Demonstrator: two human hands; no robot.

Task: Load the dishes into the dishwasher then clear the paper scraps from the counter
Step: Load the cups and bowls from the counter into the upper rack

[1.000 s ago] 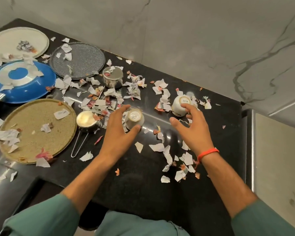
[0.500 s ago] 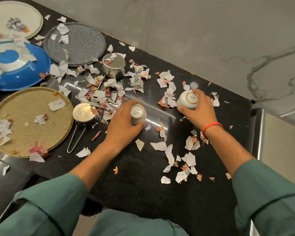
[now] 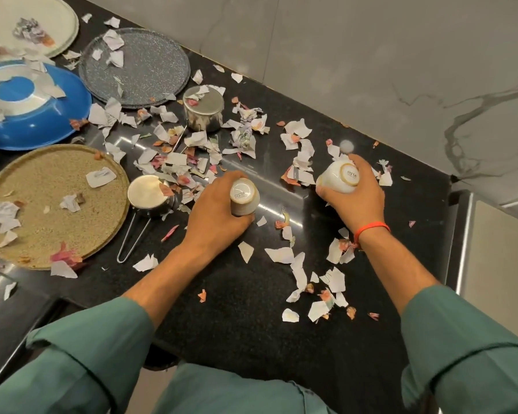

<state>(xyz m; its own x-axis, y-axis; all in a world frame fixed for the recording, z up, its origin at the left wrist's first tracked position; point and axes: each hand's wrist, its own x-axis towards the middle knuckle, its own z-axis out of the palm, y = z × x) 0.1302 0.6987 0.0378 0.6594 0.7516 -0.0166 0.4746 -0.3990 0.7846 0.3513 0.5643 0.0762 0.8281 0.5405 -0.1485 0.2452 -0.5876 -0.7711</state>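
My left hand grips an upturned beige cup at the middle of the black counter. My right hand grips a second upturned white cup, tilted, further right. Torn paper scraps lie scattered over the counter and on the dishes. To the left sit a tan plate, an upturned blue pan, a grey speckled plate and a cream plate. A steel cup and a small steel ladle cup stand upside down among the scraps.
A grey marble wall runs behind the counter. A steel-edged surface adjoins the counter on the right. The counter's near edge is at my waist, with dark floor below on the left.
Both hands closed round the two upturned cups. The right cup now sits tilted in my right hand. The view moved closer and lower.
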